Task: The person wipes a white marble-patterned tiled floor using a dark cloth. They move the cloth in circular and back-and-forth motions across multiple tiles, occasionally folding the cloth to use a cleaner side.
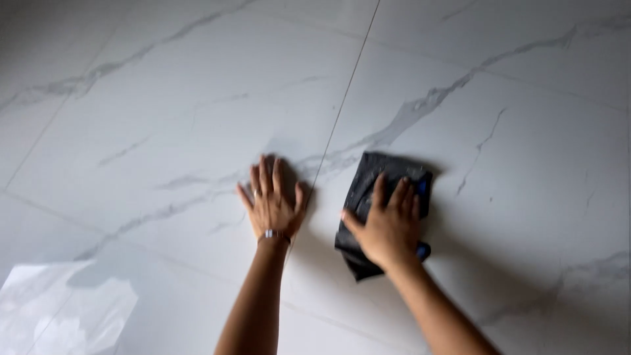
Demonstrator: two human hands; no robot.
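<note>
On the white marble-veined floor [164, 118] we see both hands pressed down; the left hand [271, 205] lies flat on bare tile, fingers spread, holding nothing, just left of a thin grout line [342, 105]; the right hand [388, 227] rests palm-down on a dark crumpled cloth [368, 174], fingers splayed over it rather than clenched; the cloth lies just right of that line, near the left hand.

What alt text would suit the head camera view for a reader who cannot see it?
A person's right hand presses flat on a dark folded cloth on a white marble-look tiled floor. The left hand, wearing a ring and bracelet, rests palm down on the floor beside it, fingers spread.
</note>
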